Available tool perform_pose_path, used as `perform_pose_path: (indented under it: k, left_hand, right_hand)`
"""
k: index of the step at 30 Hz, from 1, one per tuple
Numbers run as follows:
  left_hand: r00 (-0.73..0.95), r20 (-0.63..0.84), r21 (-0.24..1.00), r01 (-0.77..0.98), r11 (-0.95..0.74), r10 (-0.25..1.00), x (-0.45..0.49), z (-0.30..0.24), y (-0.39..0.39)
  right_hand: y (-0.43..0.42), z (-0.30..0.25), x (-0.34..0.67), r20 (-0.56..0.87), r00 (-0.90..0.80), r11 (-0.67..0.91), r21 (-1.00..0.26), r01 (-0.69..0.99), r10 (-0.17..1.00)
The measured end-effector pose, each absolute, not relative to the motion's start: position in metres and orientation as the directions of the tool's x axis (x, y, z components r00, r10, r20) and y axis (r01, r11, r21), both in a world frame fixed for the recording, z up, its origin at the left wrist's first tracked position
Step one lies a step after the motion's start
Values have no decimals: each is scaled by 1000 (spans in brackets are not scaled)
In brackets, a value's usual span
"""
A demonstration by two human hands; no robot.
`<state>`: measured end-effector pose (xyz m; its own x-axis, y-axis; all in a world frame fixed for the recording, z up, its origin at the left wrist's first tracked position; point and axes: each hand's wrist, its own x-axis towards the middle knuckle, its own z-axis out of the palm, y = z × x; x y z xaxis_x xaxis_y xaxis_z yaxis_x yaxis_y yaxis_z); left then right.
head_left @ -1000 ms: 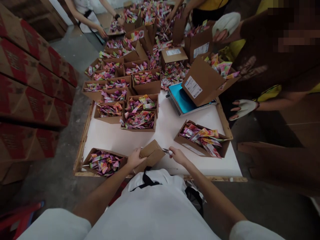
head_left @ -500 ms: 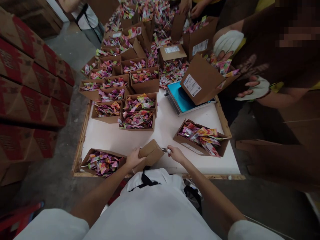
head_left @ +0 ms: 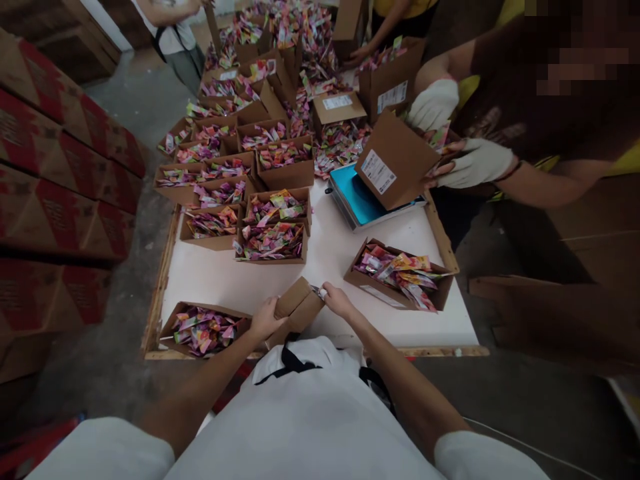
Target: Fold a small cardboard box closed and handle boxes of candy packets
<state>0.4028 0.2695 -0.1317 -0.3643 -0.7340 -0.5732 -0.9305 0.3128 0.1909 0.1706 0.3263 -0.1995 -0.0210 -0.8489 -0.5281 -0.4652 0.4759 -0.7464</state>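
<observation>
Low at the frame's centre, a narrow brown cardboard carton (head_left: 301, 307) looks shut, its seam perhaps uncut, while open-topped brown cardboard boxes (head_left: 285, 177) left of centre already hold pink, multicoloured sachets (head_left: 273, 239). The left hand (head_left: 267, 320) clasps the carton's left side; the right hand (head_left: 338, 300), at its upper right end, pinches a small metal-bladed tool (head_left: 317, 291).

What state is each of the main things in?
Left hand: gripping small carton.
Right hand: closed around bladed tool.
Small carton: held; sealing unclear.
Bladed tool: held at the carton's edge.
Left-front carton: open, filled with packets.
Right-front carton: open, filled likewise.
Tilted carton: on blue-topped platform.
Red-brown cartons: stacked.
</observation>
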Motion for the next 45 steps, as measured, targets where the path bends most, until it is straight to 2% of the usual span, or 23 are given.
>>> perform_pose_path:
  k: [9,14,20,24,29,35,40,45]
  left_hand:
    - [-401,-549,237,-916,324,-733,402,-131,271]
    - [-411,-549,239,-911,335,-728,402,-128,271]
    - [-526,-616,240,-834,497,-586,404,-118,270]
    - [-534,-619,234,-825,514,-576,399,-116,271]
    - [-506,-640,226,-843,487,-579,390,-108,279]
    - [-547,-711,375,-826,421,-441,388,-93,258]
    - [-541,-778,474,-839,266,-320,394,-98,219]
    - [-503,-795,472,-864,174,-340,402,-112,201]
  right_hand:
    - [328,-209,167,-468,20,428,-822,-375,-883]
    - [316,-205,155,-468,20,412,-797,-441,-884]
    - [291,-189,133,-497,-82,462,-717,-521,-864]
    - [307,-169,160,-481,-18,413,-732,-542,-877]
    - [346,-161,194,-381,71,287,-794,-536,-922]
    - [355,-165,191,-303,102,213,-836,-505,-948]
    - [371,-163,190,-344,61,253,-789,-560,-937]
    - [378,-157,197,-372,217,165,-764,-624,-902]
